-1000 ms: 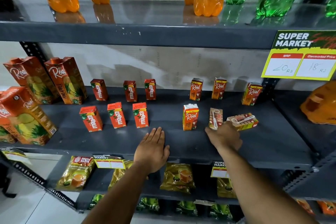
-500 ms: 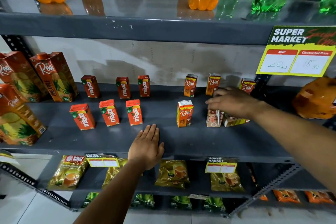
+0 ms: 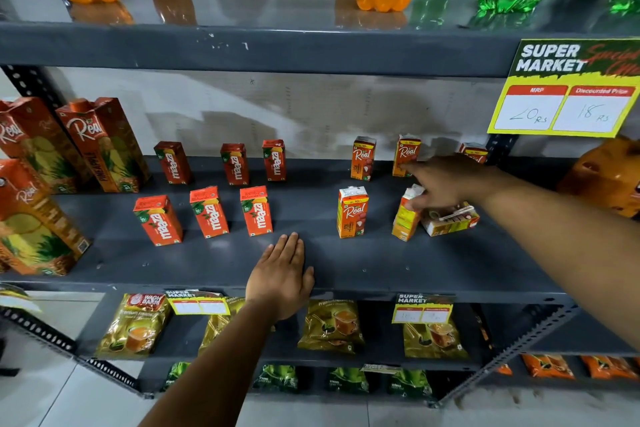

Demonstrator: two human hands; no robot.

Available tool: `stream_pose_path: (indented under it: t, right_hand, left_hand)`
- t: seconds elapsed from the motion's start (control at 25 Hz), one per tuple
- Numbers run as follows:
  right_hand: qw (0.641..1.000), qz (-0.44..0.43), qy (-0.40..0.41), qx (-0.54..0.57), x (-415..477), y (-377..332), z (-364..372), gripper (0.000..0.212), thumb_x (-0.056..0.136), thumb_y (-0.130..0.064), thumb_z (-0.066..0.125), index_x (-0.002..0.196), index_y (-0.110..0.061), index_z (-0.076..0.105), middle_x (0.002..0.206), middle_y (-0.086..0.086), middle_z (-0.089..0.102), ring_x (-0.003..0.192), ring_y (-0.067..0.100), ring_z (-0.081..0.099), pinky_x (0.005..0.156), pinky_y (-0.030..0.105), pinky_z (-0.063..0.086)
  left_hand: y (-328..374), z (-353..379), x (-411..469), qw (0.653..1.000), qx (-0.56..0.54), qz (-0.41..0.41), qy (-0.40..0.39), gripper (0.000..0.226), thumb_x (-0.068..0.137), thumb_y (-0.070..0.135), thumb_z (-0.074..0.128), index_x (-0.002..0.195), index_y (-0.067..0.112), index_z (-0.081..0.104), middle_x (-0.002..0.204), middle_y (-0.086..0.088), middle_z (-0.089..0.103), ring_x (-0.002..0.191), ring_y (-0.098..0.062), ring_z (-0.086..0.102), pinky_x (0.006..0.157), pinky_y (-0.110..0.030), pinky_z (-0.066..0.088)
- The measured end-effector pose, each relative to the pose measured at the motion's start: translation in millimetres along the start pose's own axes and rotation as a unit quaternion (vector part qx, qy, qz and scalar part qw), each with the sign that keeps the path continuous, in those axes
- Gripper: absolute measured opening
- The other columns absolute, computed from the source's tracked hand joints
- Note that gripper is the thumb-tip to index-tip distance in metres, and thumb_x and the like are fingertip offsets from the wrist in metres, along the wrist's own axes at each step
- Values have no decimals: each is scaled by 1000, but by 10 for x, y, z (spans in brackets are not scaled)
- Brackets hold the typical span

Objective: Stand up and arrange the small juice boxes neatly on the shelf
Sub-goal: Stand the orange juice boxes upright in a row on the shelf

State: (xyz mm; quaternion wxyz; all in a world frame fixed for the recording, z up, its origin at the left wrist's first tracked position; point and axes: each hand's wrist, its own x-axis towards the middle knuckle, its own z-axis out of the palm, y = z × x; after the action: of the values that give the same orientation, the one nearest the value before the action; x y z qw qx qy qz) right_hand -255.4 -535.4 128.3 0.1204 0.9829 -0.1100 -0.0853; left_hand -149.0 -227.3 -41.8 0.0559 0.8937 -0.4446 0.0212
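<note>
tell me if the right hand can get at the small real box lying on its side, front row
Probably yes: the right hand is already over the tipped box, its fingers on the tilted box just beside it, with nothing between them.

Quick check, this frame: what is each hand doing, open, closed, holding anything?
Left hand: open, flat on the shelf, holding nothing.
Right hand: fingers on the tilted small Real juice box; firm grip cannot be told.
</note>
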Motion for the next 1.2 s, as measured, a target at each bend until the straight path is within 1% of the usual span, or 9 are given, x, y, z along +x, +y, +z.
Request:
stream_pose_path:
  t: [0.16, 0.32, 0.4, 0.48, 0.6, 0.76, 0.88, 1.0, 1.2]
  right_hand:
    - [997, 66, -3, 34, 35, -183, 64, 59, 79, -71, 48, 94, -14, 52, 79, 2, 60, 64, 14, 52, 60, 33, 45]
    - [971, 135, 30, 196, 55, 17, 123, 84, 73, -80, 46, 131, -19, 40, 128, 12, 58, 103, 29, 60, 79, 39, 51]
    - [928, 211, 113, 286, -34, 307, 276, 71, 80, -61, 56, 135, -20, 38, 131, 14, 57, 104, 32, 58, 77, 35, 50]
    - [909, 262, 65, 318, -202, 533, 563, 64, 78, -26, 69, 136, -16, 43, 131, 16, 57, 104, 32, 57, 77, 31, 46]
    - [921, 226, -67, 311, -462, 564, 1059, 78, 73, 0, 68, 143, -16, 36, 139, 16, 50, 120, 31, 50, 97, 34, 41]
    - [941, 203, 3, 271, -486, 682, 1228, 79, 78, -15, 74, 145, -13, 34, 140, 17, 47, 128, 33, 43, 107, 38, 34]
    - [947, 189, -12, 259, -523, 740, 1238, 62, 71, -28, 82, 127, -16, 57, 113, 8, 55, 102, 24, 51, 86, 31, 39]
    - [929, 188, -12, 320, -601, 731, 1175, 48, 67, -19, 85, 110, -16, 63, 101, 5, 65, 86, 17, 57, 75, 29, 41]
    - [981, 92, 81, 152, -578, 820, 698, 46, 70, -16, 76, 113, -23, 61, 120, 6, 55, 101, 26, 57, 82, 36, 50]
  left_hand:
    - [-3, 1, 0, 1000, 0, 0, -1, 66, 97, 48, 16, 151, 9, 11, 161, -9, 7, 147, -22, 1, 117, -35, 0]
    - [-7, 13, -2, 1000, 1, 2, 3, 66, 97, 48, 16, 150, 8, 12, 161, -10, 9, 147, -22, 2, 118, -35, 1]
    - [-6, 23, 2, 1000, 3, 2, 6, 66, 97, 47, 17, 150, 8, 13, 161, -10, 10, 147, -22, 4, 117, -35, 1]
    - [-2, 38, 9, 1000, 5, -1, 9, 66, 97, 47, 17, 150, 8, 14, 161, -9, 11, 147, -22, 4, 116, -35, 0]
    - [-12, 53, 23, 1000, 13, -2, 12, 67, 96, 49, 15, 150, 9, 14, 161, -8, 10, 147, -21, 4, 116, -34, 0]
    - [-14, 49, 24, 1000, 17, 1, 12, 68, 95, 49, 15, 150, 9, 16, 161, -8, 12, 147, -21, 6, 115, -33, 0]
    - [-23, 44, 17, 1000, 18, -1, 11, 67, 96, 49, 16, 150, 9, 15, 161, -8, 12, 147, -21, 5, 115, -33, 0]
    - [-9, 50, 21, 1000, 19, -2, 11, 67, 96, 48, 17, 150, 9, 15, 161, -8, 12, 147, -21, 6, 116, -33, 2]
    - [-20, 60, 31, 1000, 17, -2, 11, 66, 96, 47, 18, 150, 9, 16, 161, -8, 13, 147, -21, 7, 116, -33, 3]
